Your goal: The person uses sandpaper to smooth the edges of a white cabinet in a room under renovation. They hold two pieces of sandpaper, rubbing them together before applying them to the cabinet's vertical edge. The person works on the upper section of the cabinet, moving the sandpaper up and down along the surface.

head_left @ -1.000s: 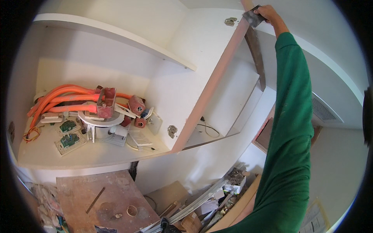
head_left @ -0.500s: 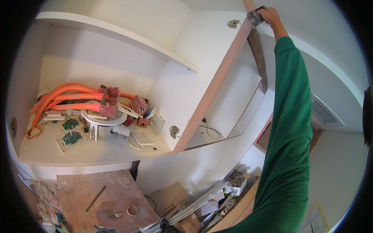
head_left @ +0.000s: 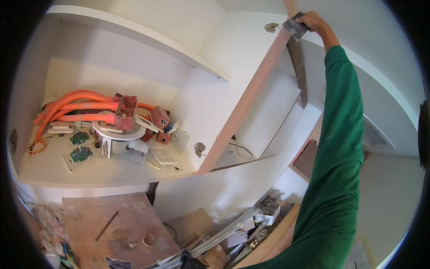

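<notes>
My right hand [head_left: 313,21], at the end of a raised green sleeve [head_left: 338,134], is closed on a dark grey rectangular piece of sandpaper [head_left: 295,27]. The sandpaper lies flat against the upper end of a pinkish vertical edge strip [head_left: 251,106] on the front of a white cabinet. A metal hinge plate [head_left: 271,28] sits just left of it on the cabinet's side panel. My left hand is out of the picture.
The cabinet's bottom shelf [head_left: 130,175] holds orange conduits [head_left: 85,107] joined to a red junction box [head_left: 126,112], and green-backed sockets [head_left: 81,154]. Beneath stand a dusty brown board [head_left: 80,215] and a heap of debris [head_left: 264,210]. A second compartment [head_left: 268,121] lies right of the strip.
My right hand and the sandpaper have slid slightly down along the strip. The whole view has shifted a little; the things on the shelf stay put.
</notes>
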`<state>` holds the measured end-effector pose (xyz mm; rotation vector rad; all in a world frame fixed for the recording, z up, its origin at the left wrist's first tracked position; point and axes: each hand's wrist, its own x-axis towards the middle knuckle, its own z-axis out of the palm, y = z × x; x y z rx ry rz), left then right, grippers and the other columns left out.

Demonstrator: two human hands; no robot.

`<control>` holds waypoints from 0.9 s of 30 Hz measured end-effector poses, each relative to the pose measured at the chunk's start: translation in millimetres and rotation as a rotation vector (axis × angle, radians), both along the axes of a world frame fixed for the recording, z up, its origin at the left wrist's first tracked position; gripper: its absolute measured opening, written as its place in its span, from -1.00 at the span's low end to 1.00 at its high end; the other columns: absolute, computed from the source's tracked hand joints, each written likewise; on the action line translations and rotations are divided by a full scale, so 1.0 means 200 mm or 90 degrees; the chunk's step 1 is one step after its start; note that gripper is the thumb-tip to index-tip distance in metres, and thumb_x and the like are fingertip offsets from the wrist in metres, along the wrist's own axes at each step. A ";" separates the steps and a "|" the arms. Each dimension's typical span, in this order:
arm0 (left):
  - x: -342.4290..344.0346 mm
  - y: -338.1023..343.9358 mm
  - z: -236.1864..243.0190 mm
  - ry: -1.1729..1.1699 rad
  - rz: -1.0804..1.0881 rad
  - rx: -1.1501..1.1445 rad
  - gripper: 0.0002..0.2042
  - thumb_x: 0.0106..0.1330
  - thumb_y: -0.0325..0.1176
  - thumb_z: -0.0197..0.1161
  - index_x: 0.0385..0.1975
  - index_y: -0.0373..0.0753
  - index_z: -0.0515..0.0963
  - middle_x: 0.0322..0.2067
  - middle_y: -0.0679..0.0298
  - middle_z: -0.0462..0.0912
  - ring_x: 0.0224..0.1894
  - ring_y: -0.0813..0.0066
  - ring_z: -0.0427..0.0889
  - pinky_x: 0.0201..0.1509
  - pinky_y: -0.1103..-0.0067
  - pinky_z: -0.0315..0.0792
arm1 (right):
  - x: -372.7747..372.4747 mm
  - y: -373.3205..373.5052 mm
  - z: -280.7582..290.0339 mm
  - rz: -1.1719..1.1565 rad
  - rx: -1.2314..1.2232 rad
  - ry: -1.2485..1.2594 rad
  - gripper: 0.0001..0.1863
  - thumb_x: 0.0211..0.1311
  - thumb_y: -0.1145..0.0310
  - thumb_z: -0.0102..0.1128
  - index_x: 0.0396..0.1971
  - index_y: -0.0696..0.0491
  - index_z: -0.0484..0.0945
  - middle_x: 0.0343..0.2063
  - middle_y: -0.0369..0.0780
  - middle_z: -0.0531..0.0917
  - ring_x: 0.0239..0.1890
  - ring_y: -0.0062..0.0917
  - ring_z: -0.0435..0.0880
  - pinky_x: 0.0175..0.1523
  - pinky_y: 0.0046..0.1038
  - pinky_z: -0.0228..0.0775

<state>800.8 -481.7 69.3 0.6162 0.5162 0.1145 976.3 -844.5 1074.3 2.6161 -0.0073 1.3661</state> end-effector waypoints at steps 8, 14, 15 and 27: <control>-0.02 0.01 0.02 -0.001 0.007 0.004 -0.43 0.50 0.12 -0.01 0.32 -0.15 0.39 0.11 0.19 0.58 0.12 0.29 0.56 0.28 0.36 0.44 | -0.02 0.05 -0.18 -0.011 -0.047 0.039 -0.81 0.13 0.27 0.34 -0.44 0.10 0.67 -0.58 -0.31 0.56 -0.58 -0.59 0.43 -0.54 -0.42 0.21; -0.04 0.00 0.05 -0.004 0.001 0.011 -0.44 0.50 0.11 -0.01 0.31 -0.16 0.39 0.10 0.19 0.58 0.11 0.29 0.56 0.27 0.36 0.44 | -0.03 0.02 -0.13 -0.058 -0.092 -0.009 -0.77 0.14 0.25 0.33 -0.42 0.13 0.68 -0.60 -0.30 0.55 -0.60 -0.57 0.42 -0.54 -0.42 0.20; -0.04 0.01 0.06 -0.005 0.003 0.014 -0.44 0.50 0.11 -0.01 0.31 -0.16 0.39 0.10 0.19 0.58 0.11 0.29 0.57 0.27 0.36 0.44 | -0.03 0.03 -0.15 -0.039 -0.099 0.003 -0.76 0.13 0.24 0.33 -0.42 0.14 0.68 -0.61 -0.30 0.55 -0.61 -0.56 0.43 -0.55 -0.41 0.21; -0.12 0.00 0.09 -0.018 0.006 0.029 -0.45 0.51 0.09 0.00 0.31 -0.18 0.39 0.09 0.20 0.58 0.10 0.30 0.57 0.26 0.36 0.45 | 0.08 -0.01 0.04 -0.138 -0.230 -0.015 -0.58 -0.13 0.24 0.40 -0.44 0.36 0.67 -0.55 -0.03 0.70 -0.54 -0.31 0.65 -0.43 -0.26 0.50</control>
